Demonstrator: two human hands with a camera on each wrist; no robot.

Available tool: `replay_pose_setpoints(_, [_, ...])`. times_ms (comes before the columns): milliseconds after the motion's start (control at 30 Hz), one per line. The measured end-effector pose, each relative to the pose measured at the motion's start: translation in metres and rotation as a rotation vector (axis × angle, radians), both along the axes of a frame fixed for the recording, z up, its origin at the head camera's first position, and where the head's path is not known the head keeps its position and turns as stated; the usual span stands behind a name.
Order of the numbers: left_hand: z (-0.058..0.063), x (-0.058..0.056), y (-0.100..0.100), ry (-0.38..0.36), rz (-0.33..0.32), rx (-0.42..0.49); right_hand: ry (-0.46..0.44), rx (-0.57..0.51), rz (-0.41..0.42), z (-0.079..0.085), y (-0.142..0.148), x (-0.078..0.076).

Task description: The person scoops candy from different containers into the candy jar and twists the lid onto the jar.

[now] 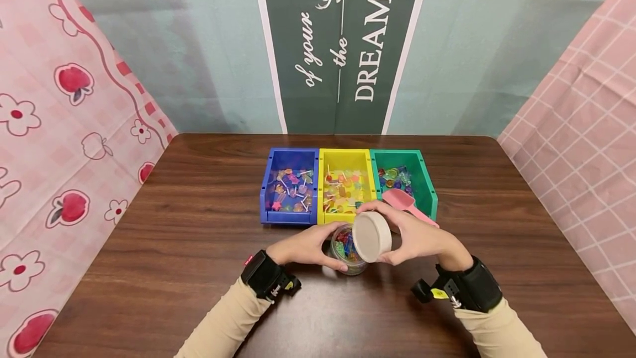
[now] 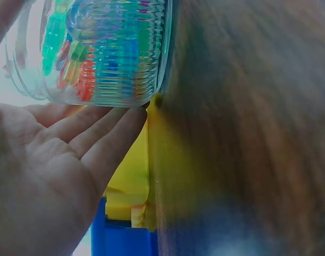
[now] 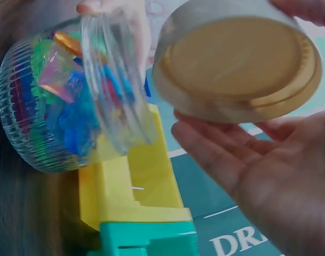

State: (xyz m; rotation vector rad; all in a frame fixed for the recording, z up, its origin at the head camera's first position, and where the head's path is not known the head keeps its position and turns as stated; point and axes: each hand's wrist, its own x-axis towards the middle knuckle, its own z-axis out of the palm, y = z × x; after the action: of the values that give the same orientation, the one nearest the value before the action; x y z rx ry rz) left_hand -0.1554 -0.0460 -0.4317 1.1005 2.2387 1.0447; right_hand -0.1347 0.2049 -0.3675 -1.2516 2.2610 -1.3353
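Note:
A clear ribbed jar [image 3: 50,106] stands on the table in front of the yellow bin, filled with colourful translucent trinkets [image 1: 346,245]. My left hand [image 1: 310,247] grips its side, thumb at the front and fingers behind. Between the thumb and fingers of my right hand [image 1: 414,232] is a cream-coloured round lid [image 1: 372,236], tilted and held just above the jar's right side. The right wrist view shows the lid's hollow underside, apart from the jar's open mouth. In the left wrist view, my left fingers [image 2: 106,130] lie along the jar's wall.
Behind the jar three joined bins stand in a row: blue [image 1: 290,217], yellow [image 1: 346,217] and green [image 1: 428,195]. Small lollipop-like charms and coloured pieces lie in them. A pink scoop [image 1: 399,200] leans over the green bin's front edge. Fabric hangs around the wooden table [image 1: 189,225].

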Motion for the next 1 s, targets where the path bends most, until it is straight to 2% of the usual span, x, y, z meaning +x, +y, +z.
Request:
replay_pose_setpoints(200, [0.0, -0.001, 0.0, 0.008, -0.005, 0.012, -0.068, -0.096, 0.049, -0.013, -0.005, -0.012])
replay_pose_setpoints(367, [-0.001, -0.001, 0.001, 0.001, -0.008, 0.034, -0.155, -0.12, 0.041, -0.027, -0.009, -0.012])
replay_pose_setpoints(500, [-0.002, -0.001, 0.001, -0.012, -0.003, 0.042, -0.182, -0.117, 0.037, -0.033, -0.008, -0.012])
replay_pose_setpoints(833, [0.0, 0.001, -0.001, -0.005, 0.006, 0.04, -0.125, -0.009, 0.016, -0.035, -0.009, -0.009])
replay_pose_setpoints(1000, [-0.003, 0.001, -0.001, 0.046, -0.01, 0.06, -0.071, 0.019, -0.011, -0.037, -0.013, -0.005])
